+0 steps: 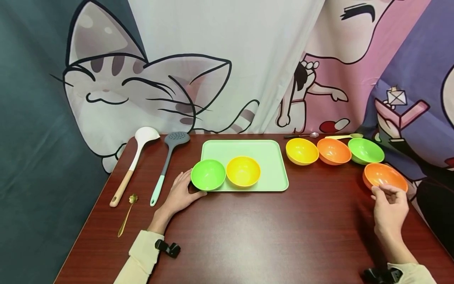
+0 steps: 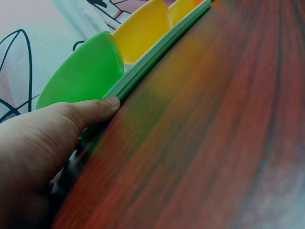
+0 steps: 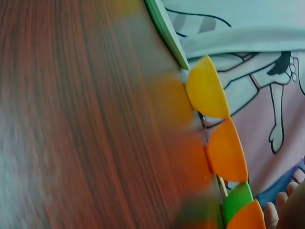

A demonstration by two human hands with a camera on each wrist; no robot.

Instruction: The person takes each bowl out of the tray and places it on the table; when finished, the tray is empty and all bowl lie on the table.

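Note:
My left hand (image 1: 180, 193) rests at the near left corner of a pale green tray (image 1: 271, 165), its thumb stretched along the front edge. The other fingers lie by the tray's left side, close to a green bowl (image 1: 208, 175); the left wrist view hides their tips. Beside that bowl on the tray is a yellow bowl (image 1: 243, 171). Far to the right, my right hand (image 1: 391, 211) pinches the near rim of an orange bowl (image 1: 384, 175). Only its fingertips (image 3: 270, 214) appear at the corner of the right wrist view, by the orange bowl (image 3: 247, 218).
Right of the tray stand another yellow bowl (image 1: 302, 151), orange bowl (image 1: 333, 151) and green bowl (image 1: 366, 150). Behind them lie a dark-handled spoon (image 1: 313, 135) and a yellow-green spoon (image 1: 356, 135). At left are a white ladle (image 1: 140, 146), a grey skimmer (image 1: 172, 148) and a small gold spoon (image 1: 128, 213).

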